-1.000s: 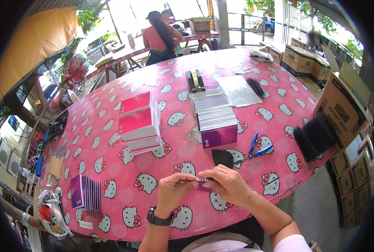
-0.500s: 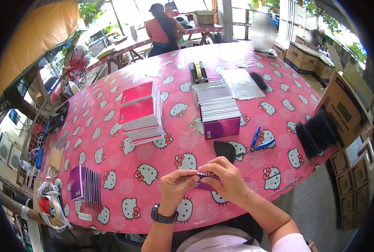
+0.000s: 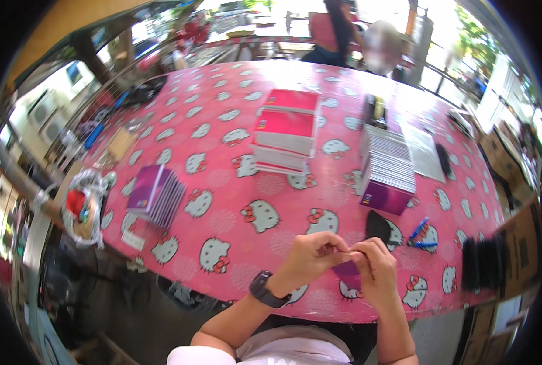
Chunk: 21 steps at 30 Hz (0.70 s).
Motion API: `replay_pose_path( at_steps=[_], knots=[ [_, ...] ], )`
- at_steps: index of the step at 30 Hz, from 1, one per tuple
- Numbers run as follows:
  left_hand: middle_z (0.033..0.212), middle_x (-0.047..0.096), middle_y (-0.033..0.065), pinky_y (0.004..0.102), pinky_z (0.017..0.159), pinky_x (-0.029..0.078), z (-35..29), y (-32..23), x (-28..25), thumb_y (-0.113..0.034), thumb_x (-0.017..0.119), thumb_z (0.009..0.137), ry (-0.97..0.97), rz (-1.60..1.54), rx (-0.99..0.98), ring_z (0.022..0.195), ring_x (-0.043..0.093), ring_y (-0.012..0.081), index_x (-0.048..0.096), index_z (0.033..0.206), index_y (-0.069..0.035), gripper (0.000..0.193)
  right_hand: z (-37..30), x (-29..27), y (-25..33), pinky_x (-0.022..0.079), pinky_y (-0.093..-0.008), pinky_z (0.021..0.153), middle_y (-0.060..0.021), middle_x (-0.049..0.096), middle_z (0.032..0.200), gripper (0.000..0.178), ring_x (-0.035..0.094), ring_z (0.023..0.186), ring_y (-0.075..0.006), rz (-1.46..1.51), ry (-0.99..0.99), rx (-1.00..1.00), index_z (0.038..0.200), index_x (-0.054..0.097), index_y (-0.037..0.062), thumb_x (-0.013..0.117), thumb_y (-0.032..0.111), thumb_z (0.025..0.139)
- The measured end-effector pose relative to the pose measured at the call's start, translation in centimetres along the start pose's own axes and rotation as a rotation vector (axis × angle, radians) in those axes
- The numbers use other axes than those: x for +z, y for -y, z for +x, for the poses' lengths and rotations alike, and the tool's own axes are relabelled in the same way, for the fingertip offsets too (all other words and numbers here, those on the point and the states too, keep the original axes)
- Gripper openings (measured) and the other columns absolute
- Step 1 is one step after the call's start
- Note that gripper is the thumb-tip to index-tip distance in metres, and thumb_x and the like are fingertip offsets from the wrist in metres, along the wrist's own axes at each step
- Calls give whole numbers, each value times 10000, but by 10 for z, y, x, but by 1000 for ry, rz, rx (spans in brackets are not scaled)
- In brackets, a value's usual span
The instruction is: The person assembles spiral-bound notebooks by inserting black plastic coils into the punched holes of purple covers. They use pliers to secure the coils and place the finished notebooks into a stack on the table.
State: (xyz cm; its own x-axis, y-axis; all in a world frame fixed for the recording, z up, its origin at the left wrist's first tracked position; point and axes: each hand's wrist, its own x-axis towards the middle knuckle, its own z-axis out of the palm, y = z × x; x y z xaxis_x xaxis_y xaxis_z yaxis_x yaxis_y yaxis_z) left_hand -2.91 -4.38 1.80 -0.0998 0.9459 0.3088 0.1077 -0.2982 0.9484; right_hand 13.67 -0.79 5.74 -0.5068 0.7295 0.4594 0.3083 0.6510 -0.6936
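One pink tabletop carries a red stack and a purple row whose cover mark is unreadable, while above the near edge the left hand and right hand pinch a purple pad by its top, and a white label with blurred print lies front left.
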Motion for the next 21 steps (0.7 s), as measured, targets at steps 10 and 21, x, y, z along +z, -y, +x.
replay_pose_path(
  at_steps=[10, 21],
  knots=[
    [832, 616, 22, 247, 658, 459, -17, -17, -60, -153, 595, 934, -365, 10, -47, 751, 566, 91, 641, 1030, -32, 161, 17, 15, -3, 426, -397, 921, -190, 498, 1285, 653, 489, 1155, -321, -57, -10, -107, 1322, 460, 15, 594, 480, 884],
    [871, 672, 70, 289, 726, 449, -15, -96, -371, -209, 551, 906, -453, 1287, 44, 768, 616, 184, 684, 934, -56, 204, 121, 121, 32, 483, -321, 805, -100, 609, 1133, 319, 587, 1012, -202, 329, 394, -284, 1150, 603, 45, 665, 117, 846]
  ],
)
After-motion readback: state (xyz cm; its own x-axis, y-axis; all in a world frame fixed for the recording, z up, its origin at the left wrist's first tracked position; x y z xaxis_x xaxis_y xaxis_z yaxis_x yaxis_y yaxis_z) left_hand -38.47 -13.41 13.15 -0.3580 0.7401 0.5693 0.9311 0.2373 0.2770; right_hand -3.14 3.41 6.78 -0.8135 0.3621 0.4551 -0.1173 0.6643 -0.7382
